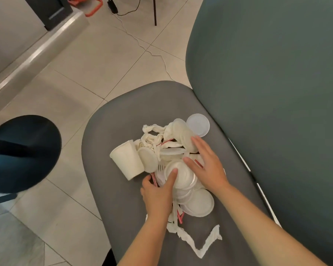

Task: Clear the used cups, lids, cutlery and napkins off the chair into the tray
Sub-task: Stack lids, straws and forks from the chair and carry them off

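Note:
A pile of used things lies on the grey chair seat [123,120]. A white paper cup [126,160] lies on its side at the pile's left, with a round lid [148,159] against it. Twisted napkins [154,135] and more lids [182,135] sit at the back, beside a clear lid [198,124]. My left hand [158,194] grips a stack of lids [183,177], thumb on top. My right hand [208,167] rests flat on the pile, fingers spread. Red-striped straws [180,217], a large lid [200,205] and a napkin strip [200,244] lie nearer me.
The teal chair back [267,93] rises close on the right. A dark round object [21,150] stands on the tiled floor to the left. A white cable [158,54] runs across the floor, and a metal ledge [37,54] is at the far left.

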### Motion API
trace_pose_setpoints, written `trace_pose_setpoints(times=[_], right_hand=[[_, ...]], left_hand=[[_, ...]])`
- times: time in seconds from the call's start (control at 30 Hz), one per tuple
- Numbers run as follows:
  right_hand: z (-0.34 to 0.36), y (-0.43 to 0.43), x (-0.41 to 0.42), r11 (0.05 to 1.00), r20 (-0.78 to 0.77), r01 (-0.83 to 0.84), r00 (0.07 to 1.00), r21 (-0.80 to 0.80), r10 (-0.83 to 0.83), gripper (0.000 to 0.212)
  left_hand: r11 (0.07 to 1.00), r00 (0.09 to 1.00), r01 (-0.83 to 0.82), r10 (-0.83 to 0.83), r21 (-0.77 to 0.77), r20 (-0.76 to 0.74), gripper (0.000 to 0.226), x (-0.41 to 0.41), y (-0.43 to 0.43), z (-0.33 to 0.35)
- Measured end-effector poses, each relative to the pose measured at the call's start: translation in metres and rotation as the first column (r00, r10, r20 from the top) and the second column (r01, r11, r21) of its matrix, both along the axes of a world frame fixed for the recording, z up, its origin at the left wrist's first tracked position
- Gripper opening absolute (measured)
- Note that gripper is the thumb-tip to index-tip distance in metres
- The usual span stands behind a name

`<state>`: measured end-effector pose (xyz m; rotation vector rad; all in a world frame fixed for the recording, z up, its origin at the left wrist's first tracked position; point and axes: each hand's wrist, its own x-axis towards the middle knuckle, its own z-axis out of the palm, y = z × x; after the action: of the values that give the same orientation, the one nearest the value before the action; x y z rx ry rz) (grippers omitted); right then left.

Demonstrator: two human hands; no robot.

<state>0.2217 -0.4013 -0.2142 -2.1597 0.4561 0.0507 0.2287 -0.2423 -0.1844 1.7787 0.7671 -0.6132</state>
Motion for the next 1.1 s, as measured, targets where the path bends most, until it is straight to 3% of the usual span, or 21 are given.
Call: trace_pose_setpoints(times=[0.1,0.23,0.6,0.77,0.9,1.1], right_hand=[[0.004,-0.009,-0.007,0.986,-0.054,0.145,0.987,-0.079,-0.15,0.075],[0.002,-0.019,-0.021,0.95,-0.216,0.25,0.933,-0.19,-0.288,0.061],[0.001,0.009,-0.024,0.933,-0.302,0.35,0.901,0.083,-0.311,0.09],[0.004,0.018,-0.028,0.895,-0.253,0.391,0.908,0.215,-0.335,0.037],[0.008,0.023,-0.035,0.874,-0.252,0.393,0.911,0.284,-0.328,0.036],[0.014,0.031,-0.045,0.826,-0.238,0.44,0.896,0.352,-0.376,0.027]], left_hand=[[0.993,1.0,0.004,-0.002,0.122,-0.023,0.098,-0.004,0.005,0.002],[0.992,0.998,0.018,-0.01,0.124,-0.062,0.103,-0.01,0.005,0.003],[0.999,0.993,-0.032,0.027,-0.041,-0.112,0.093,0.003,-0.019,0.0],[0.959,0.989,-0.1,0.068,-0.264,-0.128,0.066,-0.006,-0.018,0.003],[0.929,0.988,-0.112,0.068,-0.352,-0.136,0.044,-0.011,-0.015,0.007],[0.891,0.98,-0.149,0.074,-0.429,-0.185,0.035,-0.02,-0.015,0.009]])
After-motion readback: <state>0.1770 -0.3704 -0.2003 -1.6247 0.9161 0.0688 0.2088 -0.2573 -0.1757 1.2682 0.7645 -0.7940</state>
